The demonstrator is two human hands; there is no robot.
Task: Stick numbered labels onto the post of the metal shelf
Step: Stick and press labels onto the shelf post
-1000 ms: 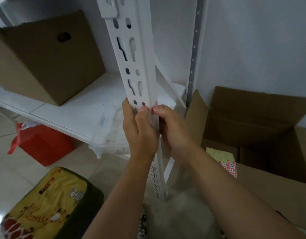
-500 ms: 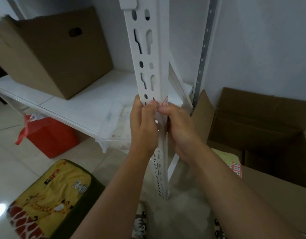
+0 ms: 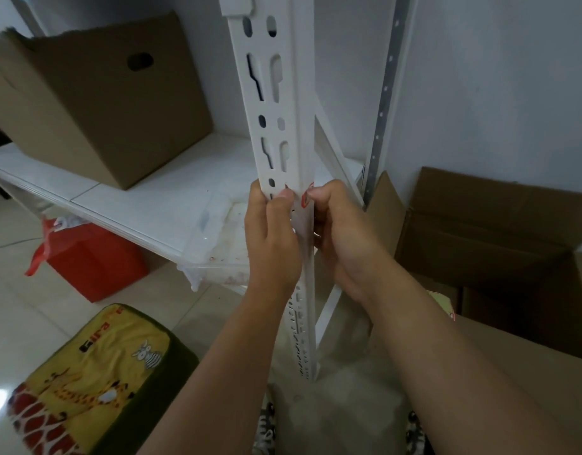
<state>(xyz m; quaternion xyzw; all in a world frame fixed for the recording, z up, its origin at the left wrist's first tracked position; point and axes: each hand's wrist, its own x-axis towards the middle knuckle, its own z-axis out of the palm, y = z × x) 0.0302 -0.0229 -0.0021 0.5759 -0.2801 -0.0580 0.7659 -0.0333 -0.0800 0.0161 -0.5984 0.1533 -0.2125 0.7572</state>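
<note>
The white slotted shelf post (image 3: 276,103) rises through the middle of the view. My left hand (image 3: 271,238) wraps the post from the left, its thumb pressing the front face. My right hand (image 3: 343,234) grips the post's right edge, thumb tip against a small red-and-white label (image 3: 306,199) that lies on the post's corner. Most of the label is hidden by my thumbs. A sheet of labels (image 3: 445,303) peeks out behind my right forearm, inside the open box.
A closed cardboard box (image 3: 99,106) stands on the white shelf board (image 3: 145,192). An open cardboard box (image 3: 499,257) sits at the right on the floor. A red bag (image 3: 92,257) lies under the shelf, a yellow cushion (image 3: 95,382) at lower left.
The view has shifted so that the post and my hands sit slightly further right and lower. Both hands stay on the post at the label; the thumbs have closed in on it.
</note>
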